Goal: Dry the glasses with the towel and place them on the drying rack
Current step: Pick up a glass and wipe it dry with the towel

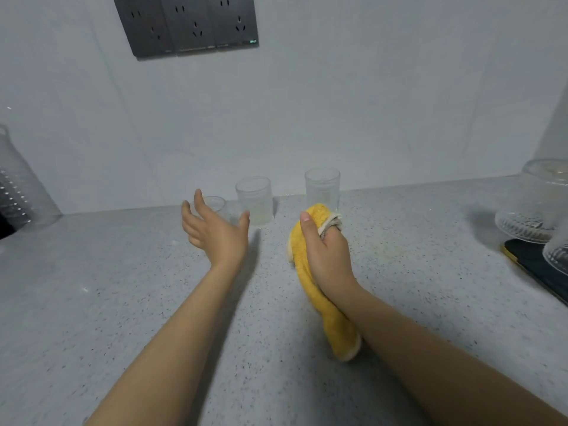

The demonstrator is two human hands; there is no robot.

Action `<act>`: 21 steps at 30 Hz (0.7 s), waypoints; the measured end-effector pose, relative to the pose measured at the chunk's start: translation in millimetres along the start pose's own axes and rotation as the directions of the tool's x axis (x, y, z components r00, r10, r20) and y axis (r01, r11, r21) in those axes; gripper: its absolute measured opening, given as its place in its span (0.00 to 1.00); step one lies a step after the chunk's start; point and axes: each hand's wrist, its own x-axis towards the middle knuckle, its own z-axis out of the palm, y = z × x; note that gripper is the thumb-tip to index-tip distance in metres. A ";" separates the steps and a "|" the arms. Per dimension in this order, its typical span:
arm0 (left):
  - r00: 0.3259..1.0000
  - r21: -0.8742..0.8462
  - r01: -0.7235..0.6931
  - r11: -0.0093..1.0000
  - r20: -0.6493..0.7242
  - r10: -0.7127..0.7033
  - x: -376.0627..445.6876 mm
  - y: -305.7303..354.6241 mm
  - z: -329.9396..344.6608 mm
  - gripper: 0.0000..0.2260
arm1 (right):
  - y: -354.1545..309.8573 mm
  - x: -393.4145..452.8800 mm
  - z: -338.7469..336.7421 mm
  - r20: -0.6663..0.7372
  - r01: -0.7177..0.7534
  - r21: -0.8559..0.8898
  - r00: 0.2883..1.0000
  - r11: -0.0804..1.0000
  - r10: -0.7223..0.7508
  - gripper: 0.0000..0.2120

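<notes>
My right hand [329, 256] was curled round the yellow towel [310, 281], thumb laid along its upper fold, and the cloth hung down past my wrist toward the near side of the speckled grey counter [123, 287]. My left hand [212, 229] was held above the counter with fingers spread and relaxed, palm turned to the right, gripping nothing.

Three clear glasses stood at the far edge of the counter against the white wall. The short glass [215, 206] was on the left, partly hidden behind my left fingers. The middle glass [255, 201] stood just right of my left thumb, apart from it. The tall glass [322, 189] stood furthest right, just beyond the top of the towel.

At the far right lay a dark drying rack [534, 265] with a yellow edge, carrying ribbed glassware [525, 219]. A ribbed clear container [18, 192] stood at the left edge. A dark socket panel [184, 24] was mounted on the wall above.
</notes>
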 end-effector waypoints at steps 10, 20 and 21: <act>0.983 -0.173 0.166 0.971 0.103 -0.150 22.0 -26.3 -7.0 0.45 | 2.7 2.8 8.9 0.030 -0.037 -0.017 0.999 0.999 0.038 0.23; 0.966 -0.288 0.176 0.941 0.235 -0.108 -33.5 7.8 -45.2 0.41 | -18.9 -18.6 -15.2 0.079 -0.058 -0.029 0.995 0.998 0.060 0.23; 0.960 -0.322 0.197 0.926 0.255 -0.115 -42.4 15.9 -52.6 0.39 | -22.1 -23.7 -19.7 0.094 -0.074 -0.047 0.993 0.996 0.078 0.23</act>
